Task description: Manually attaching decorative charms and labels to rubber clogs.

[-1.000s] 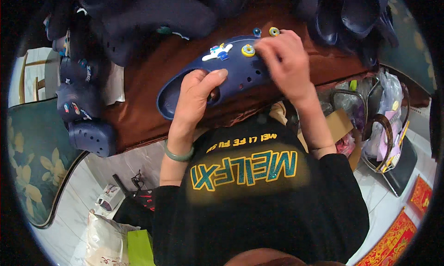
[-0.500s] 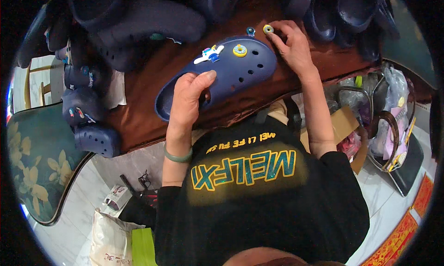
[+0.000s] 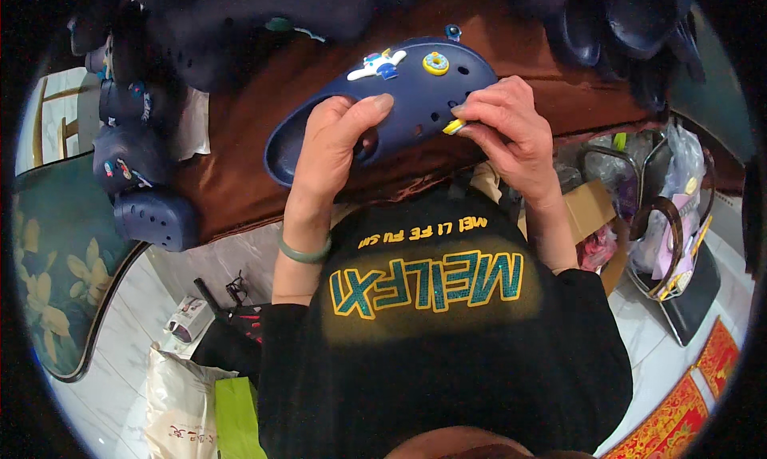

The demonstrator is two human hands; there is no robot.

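Nearest to me: black shirt with yellow-edged lettering [image 3: 427, 279], forearms coming up from it. Green bangle [image 3: 304, 251] on my left wrist.

Left hand [image 3: 331, 151] is clamped on the navy clog [image 3: 383, 107] at its heel end, thumb lying over the top surface, the other fingers wrapped under and out of sight. The clog is lifted just above the near edge of the brown counter [image 3: 240, 179], toe pointing up and to my right.

Right hand [image 3: 511, 135] sits at the toe side of the clog. Its fingers [image 3: 471, 111] are pinched shut on a small yellow charm [image 3: 454, 127], pressed against the clog's upper at one of the holes. Can't tell if it's seated.

Already on the upper: a white-and-blue airplane charm [image 3: 379, 63] and a yellow ring charm [image 3: 435, 63], side by side. A small blue charm [image 3: 453, 32] lies on the counter just past the toe.

Farther out: dark blue clogs [image 3: 140, 163] stacked at the counter's left edge, more dark clogs [image 3: 615, 19] at the far right.

Floor level: green bag [image 3: 236, 419] lower left, cardboard box [image 3: 587, 211] and plastic bags [image 3: 675, 211] right.
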